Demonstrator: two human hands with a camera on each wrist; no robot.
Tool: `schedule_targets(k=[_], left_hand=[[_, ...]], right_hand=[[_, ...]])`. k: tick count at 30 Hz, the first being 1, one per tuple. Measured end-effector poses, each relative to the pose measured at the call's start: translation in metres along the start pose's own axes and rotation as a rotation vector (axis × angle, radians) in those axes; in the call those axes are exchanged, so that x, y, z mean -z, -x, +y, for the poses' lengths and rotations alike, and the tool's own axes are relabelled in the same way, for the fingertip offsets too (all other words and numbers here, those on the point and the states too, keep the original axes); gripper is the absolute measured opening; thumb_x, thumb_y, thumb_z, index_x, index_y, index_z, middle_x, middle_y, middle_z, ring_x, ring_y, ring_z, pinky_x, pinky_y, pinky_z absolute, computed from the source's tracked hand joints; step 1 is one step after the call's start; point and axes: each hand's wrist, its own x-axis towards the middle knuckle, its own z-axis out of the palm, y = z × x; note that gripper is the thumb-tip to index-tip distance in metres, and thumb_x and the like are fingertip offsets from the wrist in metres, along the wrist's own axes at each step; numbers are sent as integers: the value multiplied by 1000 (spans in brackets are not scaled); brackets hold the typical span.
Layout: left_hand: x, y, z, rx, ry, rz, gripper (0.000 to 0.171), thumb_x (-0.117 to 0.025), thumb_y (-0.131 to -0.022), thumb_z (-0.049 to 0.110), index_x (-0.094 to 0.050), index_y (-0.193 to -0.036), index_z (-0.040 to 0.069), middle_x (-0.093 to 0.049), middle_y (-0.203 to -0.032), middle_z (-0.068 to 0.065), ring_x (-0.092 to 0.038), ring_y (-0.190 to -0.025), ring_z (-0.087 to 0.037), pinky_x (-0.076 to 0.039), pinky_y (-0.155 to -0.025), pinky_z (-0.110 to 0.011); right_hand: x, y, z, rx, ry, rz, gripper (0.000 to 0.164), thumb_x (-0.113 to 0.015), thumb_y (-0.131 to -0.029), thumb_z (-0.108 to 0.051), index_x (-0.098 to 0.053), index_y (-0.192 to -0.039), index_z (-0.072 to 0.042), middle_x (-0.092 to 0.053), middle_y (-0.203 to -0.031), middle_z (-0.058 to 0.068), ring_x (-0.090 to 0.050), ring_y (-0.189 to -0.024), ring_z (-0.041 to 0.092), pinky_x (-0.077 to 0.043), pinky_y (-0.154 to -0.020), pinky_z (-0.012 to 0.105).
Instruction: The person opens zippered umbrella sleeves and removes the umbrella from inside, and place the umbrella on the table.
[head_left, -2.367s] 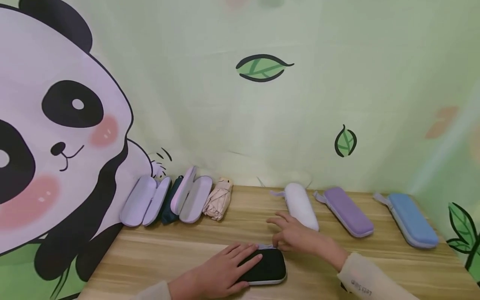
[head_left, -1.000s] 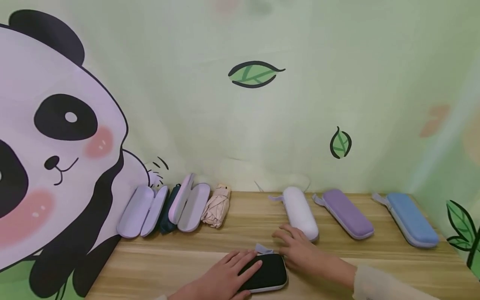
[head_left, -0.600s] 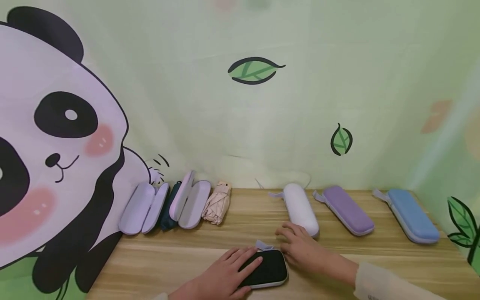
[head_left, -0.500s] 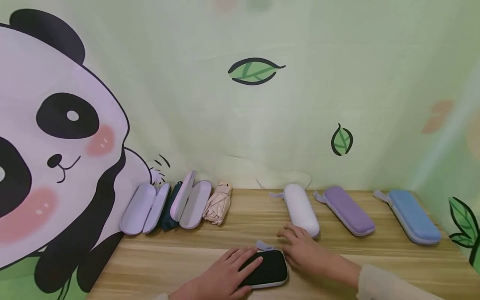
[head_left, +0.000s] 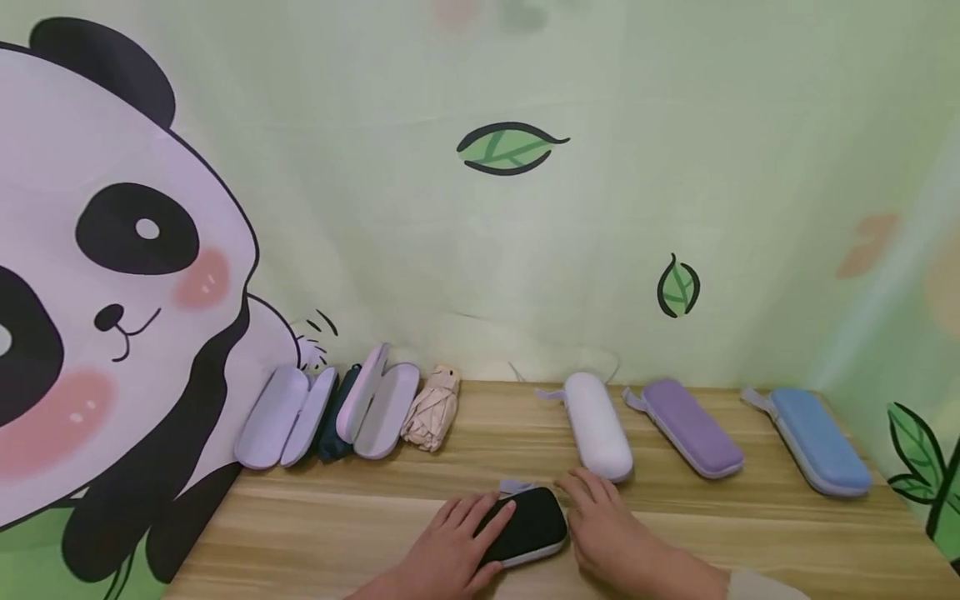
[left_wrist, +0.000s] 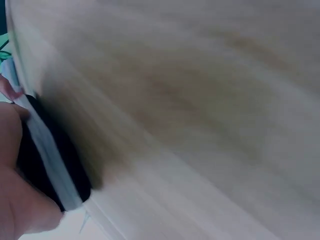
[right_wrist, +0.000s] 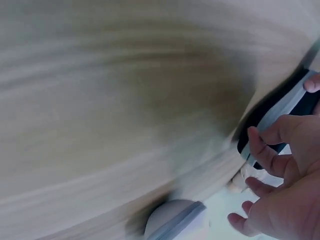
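Observation:
A black zippered case [head_left: 536, 517] with a pale zipper band lies in front of me on the wooden table. My left hand [head_left: 453, 533] holds its left part, fingers spread over the top and thumb at the near side. The left wrist view shows the same black case [left_wrist: 60, 150] edge-on beside that hand. At the case's right end is my right hand [head_left: 607, 521]. Its thumb and index fingertip come together at the zipper, the other fingers loosely bent, as the right wrist view shows; the zipper pull between them is hidden. A pale strap [head_left: 516, 485] sticks out behind the case.
A white case [head_left: 597, 427], a purple case [head_left: 693, 427] and a blue case [head_left: 819, 442] lie at the back right. At the back left are two opened lilac cases [head_left: 272, 421], a dark folded bundle [head_left: 339, 417] and a beige folded umbrella [head_left: 432, 410].
My right hand has moved from the strap corner round to the case's right end and nearer to me. The black case has turned slightly, with the left hand still on it.

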Motion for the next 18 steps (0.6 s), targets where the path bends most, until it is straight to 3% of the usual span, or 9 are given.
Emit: schedule_targets(k=[3,10,18], left_hand=[[-2,-8,5,116,3,-23,68,-48,-105,50,-29,-162,19,-41,-157,-11,-46,-135,-28,-41,-106,-51],[-8,-32,12,328,-13,17,69,-58,-101,46,-35,-158,15,-42,-153,-16,-48,-128,-35,-41,-102,-53],[-3,-60,22,555,56,-34,69,-59,-102,41,-35,-158,10,-40,-153,-20,-48,-130,-41,-40,-101,-58]], right_hand=[[-4,-11,7,-42,32,42,12,-73,-77,-11,-65,-72,-4,-53,-132,21,-45,-126,47,-43,-96,59],[-14,-26,17,-52,111,51,19,-82,-72,-15,-67,-73,-2,-54,-131,21,-48,-122,45,-46,-93,56],[-17,-50,10,-138,-20,31,13,-75,-82,-7,-68,-77,3,-51,-138,26,-44,-128,48,-46,-97,60]])
